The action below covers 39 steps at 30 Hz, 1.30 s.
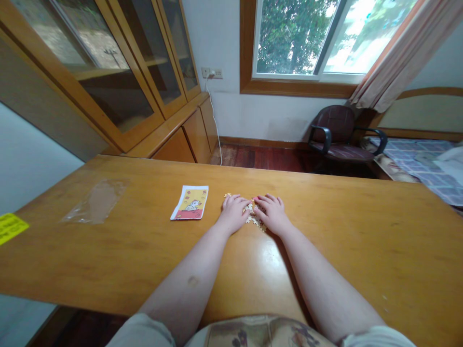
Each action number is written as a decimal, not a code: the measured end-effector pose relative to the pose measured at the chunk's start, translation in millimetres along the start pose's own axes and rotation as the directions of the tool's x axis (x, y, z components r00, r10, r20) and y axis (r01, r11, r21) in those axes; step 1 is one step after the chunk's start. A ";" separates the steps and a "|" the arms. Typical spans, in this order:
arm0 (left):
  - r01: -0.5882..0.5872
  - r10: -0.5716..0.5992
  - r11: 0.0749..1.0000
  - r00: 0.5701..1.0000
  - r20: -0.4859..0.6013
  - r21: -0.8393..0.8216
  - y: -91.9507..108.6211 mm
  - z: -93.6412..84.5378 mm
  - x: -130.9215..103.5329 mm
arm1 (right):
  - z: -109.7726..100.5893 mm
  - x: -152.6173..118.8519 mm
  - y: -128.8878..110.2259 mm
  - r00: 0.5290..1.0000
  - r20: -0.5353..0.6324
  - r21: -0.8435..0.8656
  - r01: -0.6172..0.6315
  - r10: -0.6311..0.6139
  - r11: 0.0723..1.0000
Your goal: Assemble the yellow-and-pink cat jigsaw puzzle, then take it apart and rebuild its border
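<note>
A small heap of jigsaw puzzle pieces (pixel 255 219) lies on the wooden table (pixel 343 241), mostly pale with a few coloured ones. My left hand (pixel 235 212) rests over the heap's left side, palm down, fingers stretched forward. On the right side my right hand (pixel 273 212) lies the same way, its fingers apart and its thumb toward the pieces. Both hands partly cover the heap. One loose yellowish piece (pixel 227 195) shows just beyond my left fingertips. Left of my hands lies a picture card (pixel 190 202) with a white cartoon animal on yellow and red.
A crumpled clear plastic bag (pixel 99 200) lies on the table's left part, with a yellow label (pixel 12 227) at the far left edge. Beyond the table stand a glass-doored cabinet (pixel 144 72), a dark armchair (pixel 338 132) and a bed (pixel 427 159). A white cord (pixel 214 111) hangs from the wall socket.
</note>
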<state>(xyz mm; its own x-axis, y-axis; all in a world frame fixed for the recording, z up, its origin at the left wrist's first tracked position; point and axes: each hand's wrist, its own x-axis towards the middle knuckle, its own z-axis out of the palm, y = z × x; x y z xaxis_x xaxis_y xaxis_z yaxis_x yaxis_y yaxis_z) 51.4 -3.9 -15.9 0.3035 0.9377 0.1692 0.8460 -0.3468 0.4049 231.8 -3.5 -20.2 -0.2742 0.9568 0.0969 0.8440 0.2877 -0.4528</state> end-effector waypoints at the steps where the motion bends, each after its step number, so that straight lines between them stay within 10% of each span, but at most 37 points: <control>1: 0.008 -0.008 1.000 1.000 -0.005 0.006 0.2 -0.3 -0.1 | 0.1 -0.5 -0.3 1.000 0.009 -0.009 0.021 -0.021 1.000; 16: 0.055 -0.063 0.992 0.995 0.072 0.110 -0.6 4.2 -2.9 | -0.3 -0.4 -1.3 0.999 0.007 -0.114 -0.052 0.053 0.992; 39: 0.330 -0.309 0.937 0.935 -0.172 0.112 -0.9 -7.7 0.3 | 1.7 -1.1 -2.0 0.999 0.008 -0.019 0.048 -0.048 0.999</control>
<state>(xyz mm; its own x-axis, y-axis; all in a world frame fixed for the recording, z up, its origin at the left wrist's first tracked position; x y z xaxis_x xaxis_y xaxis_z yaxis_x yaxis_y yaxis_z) 47.4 -3.4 -9.3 -0.0532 0.9807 0.1881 0.9423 -0.0130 0.3344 229.7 -5.2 -20.9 -0.3176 0.9416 0.1114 0.8383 0.3338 -0.4311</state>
